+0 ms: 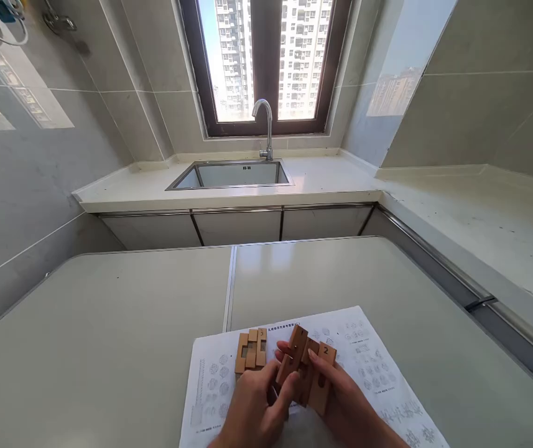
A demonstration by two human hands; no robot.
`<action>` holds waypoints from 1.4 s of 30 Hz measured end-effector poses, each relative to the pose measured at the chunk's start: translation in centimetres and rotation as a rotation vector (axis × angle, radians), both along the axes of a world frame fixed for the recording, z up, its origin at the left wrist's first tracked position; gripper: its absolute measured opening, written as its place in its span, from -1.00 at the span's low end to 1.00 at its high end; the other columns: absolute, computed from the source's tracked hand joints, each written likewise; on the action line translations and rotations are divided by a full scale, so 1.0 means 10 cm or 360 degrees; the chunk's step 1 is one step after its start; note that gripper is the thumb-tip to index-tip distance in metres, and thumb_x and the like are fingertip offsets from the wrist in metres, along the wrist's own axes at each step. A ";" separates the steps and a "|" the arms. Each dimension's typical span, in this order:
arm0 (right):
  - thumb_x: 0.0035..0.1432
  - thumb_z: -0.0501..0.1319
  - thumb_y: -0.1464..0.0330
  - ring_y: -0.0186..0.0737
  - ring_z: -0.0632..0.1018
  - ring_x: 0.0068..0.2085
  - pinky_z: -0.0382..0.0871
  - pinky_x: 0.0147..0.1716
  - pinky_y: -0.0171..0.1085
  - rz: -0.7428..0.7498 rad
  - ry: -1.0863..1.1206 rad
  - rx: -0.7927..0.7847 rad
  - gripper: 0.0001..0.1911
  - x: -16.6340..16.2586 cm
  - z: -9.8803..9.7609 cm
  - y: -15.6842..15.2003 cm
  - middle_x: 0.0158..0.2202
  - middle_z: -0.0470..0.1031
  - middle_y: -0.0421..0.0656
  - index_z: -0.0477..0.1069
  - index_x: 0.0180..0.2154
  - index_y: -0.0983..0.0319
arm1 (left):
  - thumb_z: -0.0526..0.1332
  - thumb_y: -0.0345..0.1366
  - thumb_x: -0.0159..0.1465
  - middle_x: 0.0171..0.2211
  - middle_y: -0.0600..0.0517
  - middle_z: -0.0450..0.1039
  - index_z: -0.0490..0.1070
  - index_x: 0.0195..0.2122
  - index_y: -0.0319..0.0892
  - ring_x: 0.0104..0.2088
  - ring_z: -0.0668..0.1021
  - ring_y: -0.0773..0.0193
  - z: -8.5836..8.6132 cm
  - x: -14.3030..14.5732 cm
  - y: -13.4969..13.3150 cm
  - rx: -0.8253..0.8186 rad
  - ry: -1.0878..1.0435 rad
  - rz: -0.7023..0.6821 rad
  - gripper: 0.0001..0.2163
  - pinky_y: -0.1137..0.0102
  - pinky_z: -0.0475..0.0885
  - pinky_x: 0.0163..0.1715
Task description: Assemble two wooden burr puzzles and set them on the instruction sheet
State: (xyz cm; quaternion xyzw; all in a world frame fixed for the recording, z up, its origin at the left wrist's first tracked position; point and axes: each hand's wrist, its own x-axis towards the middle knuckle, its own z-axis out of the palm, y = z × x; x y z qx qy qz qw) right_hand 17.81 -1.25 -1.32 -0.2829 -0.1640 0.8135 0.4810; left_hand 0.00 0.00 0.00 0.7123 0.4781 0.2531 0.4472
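Our tabletop (107,323) carries printed sheet (369,354), flat, diagrams readable. Spare wooden blocks (250,350) rest on sheet, within reach. We lift numbered blocks (310,367) just above sheet; left hand (252,404), right hand (350,404) fingers clamped on opposite sides, steadying bundle.

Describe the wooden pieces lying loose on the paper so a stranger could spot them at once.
On the pale table before the sink lies a printed sheet. Near its top left edge rests a small cluster of notched wooden blocks. Unlike the numbered blocks gripped by the left hand and right hand, it lies flat on the paper, held by nobody.
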 end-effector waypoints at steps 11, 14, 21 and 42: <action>0.25 0.40 0.04 0.23 0.42 0.33 0.32 0.24 0.07 -0.0067 -0.0121 0.0034 -0.44 0.03 -0.02 0.04 0.23 0.54 0.12 0.59 0.15 0.24 | 0.00 -0.06 0.54 -0.59 0.01 0.53 0.34 -0.50 -0.14 -0.61 0.50 0.31 -0.08 -0.01 -0.06 0.0116 -0.0079 0.0024 -0.53 0.48 0.34 -0.52; 0.27 0.39 0.05 0.20 0.41 0.34 0.26 0.29 0.07 -0.0081 -0.0102 0.0032 -0.45 0.01 -0.03 0.03 0.24 0.54 0.11 0.58 0.15 0.25 | 0.00 -0.08 0.54 -0.57 0.01 0.53 0.36 -0.47 -0.14 -0.60 0.51 0.31 -0.08 0.00 -0.06 0.0101 -0.0106 0.0027 -0.55 0.49 0.35 -0.53; 0.25 0.42 0.07 0.18 0.44 0.32 0.22 0.33 0.07 0.0008 -0.0099 0.0051 -0.49 -0.03 -0.02 -0.03 0.15 0.61 0.08 0.62 0.11 0.24 | -0.07 -0.14 0.55 -0.44 -0.04 0.56 0.43 -0.25 -0.15 -0.50 0.54 0.25 -0.10 -0.02 -0.05 0.0167 -0.0031 -0.0064 -0.64 0.44 0.33 -0.47; 0.22 0.46 0.12 0.04 0.65 0.02 0.43 0.13 -0.01 -0.0193 -0.0030 -0.0089 -0.60 -0.01 -0.06 0.01 -0.09 0.69 -0.07 0.61 0.01 0.17 | 0.16 -0.14 0.39 -0.60 0.15 0.21 0.32 -0.35 -0.12 -0.62 0.20 0.37 0.00 0.03 -0.09 0.0060 0.0011 -0.0166 -0.78 0.47 0.09 -0.59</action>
